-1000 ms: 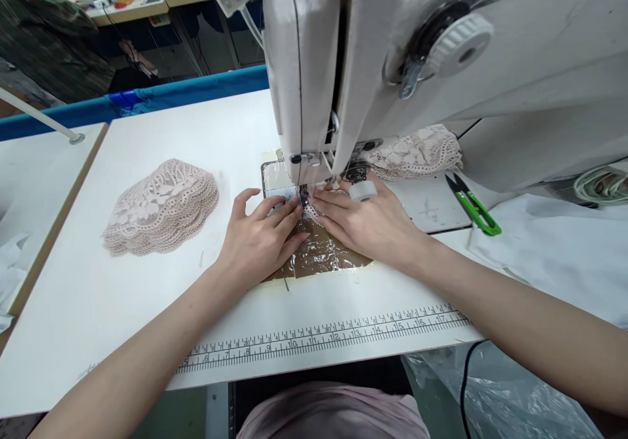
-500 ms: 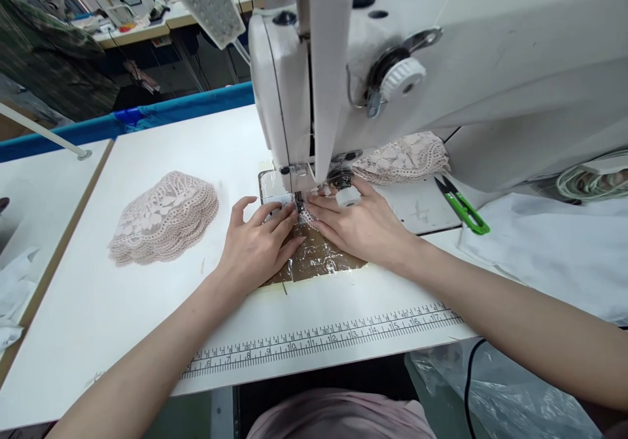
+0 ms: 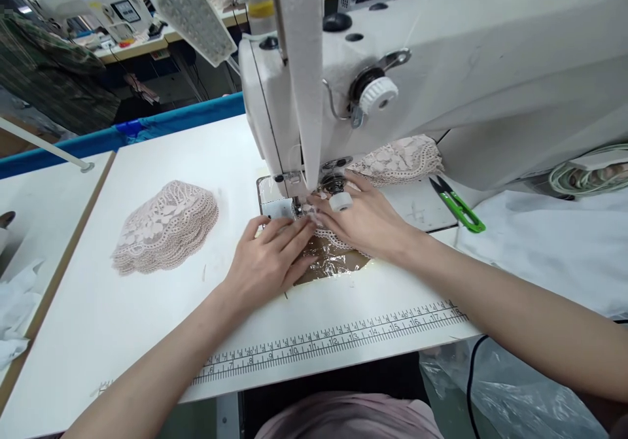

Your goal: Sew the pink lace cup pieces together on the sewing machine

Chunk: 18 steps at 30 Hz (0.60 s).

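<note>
The sewing machine (image 3: 275, 112) stands over a small piece of scalloped beige lace (image 3: 336, 238) at its presser foot (image 3: 297, 207). My right hand (image 3: 366, 218) lies on this lace with its fingers stretched out. My left hand (image 3: 269, 252) rests palm down left of the foot, fingers extended, their tips close to the lace and the right fingertips. Both hands partly cover the lace, so its full outline is hidden. Below them, a brown patch under shiny clear film (image 3: 328, 262) shows on the table.
A stack of lace pieces (image 3: 167, 226) lies at left, and more lace (image 3: 402, 158) behind the machine's needle area. Green thread snips (image 3: 458, 205) and white cloth (image 3: 534, 249) are at right. A ruler scale (image 3: 333, 337) runs along the front edge.
The lace now shows further toward the front right, below my right fingers. My left hand has shifted slightly right and nearer me. The camera view has tilted a little.
</note>
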Motion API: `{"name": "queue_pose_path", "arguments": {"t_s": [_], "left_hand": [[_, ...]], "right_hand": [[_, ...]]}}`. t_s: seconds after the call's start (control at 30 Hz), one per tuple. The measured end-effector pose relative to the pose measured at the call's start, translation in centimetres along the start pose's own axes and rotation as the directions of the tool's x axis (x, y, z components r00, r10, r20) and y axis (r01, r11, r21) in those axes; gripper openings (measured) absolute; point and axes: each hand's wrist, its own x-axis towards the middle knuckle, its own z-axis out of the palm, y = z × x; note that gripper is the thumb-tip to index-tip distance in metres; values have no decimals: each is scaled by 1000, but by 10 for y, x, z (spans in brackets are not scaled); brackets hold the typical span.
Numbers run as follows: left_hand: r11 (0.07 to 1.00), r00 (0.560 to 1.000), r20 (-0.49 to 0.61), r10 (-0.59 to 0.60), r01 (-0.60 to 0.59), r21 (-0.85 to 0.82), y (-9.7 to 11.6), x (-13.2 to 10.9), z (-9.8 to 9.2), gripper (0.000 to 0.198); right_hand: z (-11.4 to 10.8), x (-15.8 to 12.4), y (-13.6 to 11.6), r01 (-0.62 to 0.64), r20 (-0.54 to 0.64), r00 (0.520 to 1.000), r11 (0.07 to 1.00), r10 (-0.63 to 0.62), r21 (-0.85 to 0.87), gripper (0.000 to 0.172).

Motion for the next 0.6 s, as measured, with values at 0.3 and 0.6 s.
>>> {"name": "queue_pose_path", "arguments": {"t_s": [0.3,0.6], "left_hand": [[979,985,-18,-174,175,102,-10,-8,-11,24],[995,987,135,-88,95,-41,13,-5,0,35]], "right_hand": [[-3,-2,1,70,-14,997,997,-70,16,30],[16,6,0,-129,159,983,963,93,235,37]]}}
